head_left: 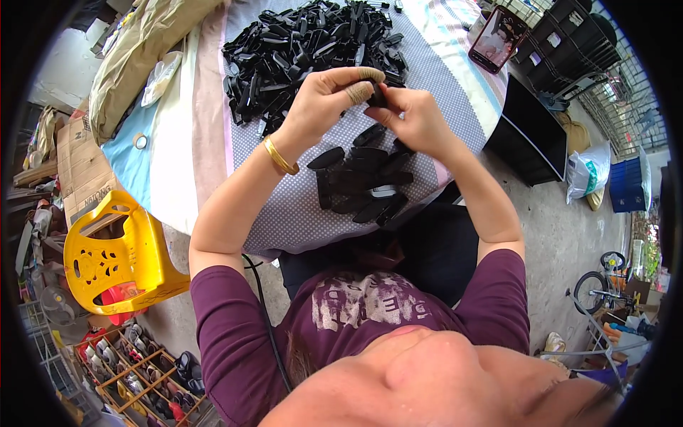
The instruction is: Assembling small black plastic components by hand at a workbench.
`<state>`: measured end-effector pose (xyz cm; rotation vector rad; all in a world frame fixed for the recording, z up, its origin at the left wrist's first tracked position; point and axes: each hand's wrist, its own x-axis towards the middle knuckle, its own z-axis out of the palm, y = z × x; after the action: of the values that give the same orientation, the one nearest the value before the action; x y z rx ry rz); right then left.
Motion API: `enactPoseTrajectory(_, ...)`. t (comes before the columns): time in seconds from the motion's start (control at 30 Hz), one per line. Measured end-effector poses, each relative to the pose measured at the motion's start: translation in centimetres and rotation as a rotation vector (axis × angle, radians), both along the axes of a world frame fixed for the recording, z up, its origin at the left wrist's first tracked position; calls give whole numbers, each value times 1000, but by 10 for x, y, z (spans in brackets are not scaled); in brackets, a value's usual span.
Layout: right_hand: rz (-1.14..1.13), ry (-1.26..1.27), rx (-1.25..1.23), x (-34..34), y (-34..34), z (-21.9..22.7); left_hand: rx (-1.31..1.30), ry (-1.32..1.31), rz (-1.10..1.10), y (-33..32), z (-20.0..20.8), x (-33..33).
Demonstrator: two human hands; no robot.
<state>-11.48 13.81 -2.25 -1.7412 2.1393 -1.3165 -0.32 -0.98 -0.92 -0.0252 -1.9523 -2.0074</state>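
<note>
Both hands meet above the table over one small black plastic piece (379,97). My left hand (320,105), with beige tape round two of its fingertips and a gold bangle at the wrist, pinches it from the left. From the other side the fingers of my right hand (420,124) close on the same piece, which they partly cover. Just beyond my hands spreads a big heap of black plastic pieces (306,53). A smaller group of black oval pieces (363,181) lies nearer me, below my hands.
The table's patterned cloth (267,206) bears a phone (499,40) at the far right, a tape roll (140,141) and brown wrapping (135,71) at the left. A yellow plastic chair (142,249) stands left; a black bin (523,139) and black crates (569,50) stand right.
</note>
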Motion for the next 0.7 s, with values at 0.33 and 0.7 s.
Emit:
enactPoseTrajectory(0.33, -119, 78, 291, -69, 12, 3, -1072, 134, 133, 23, -19, 2)
enactPoseTrajectory(0.7, 149, -299, 310, -43, 8, 14, -1124, 217, 314, 21, -13, 0)
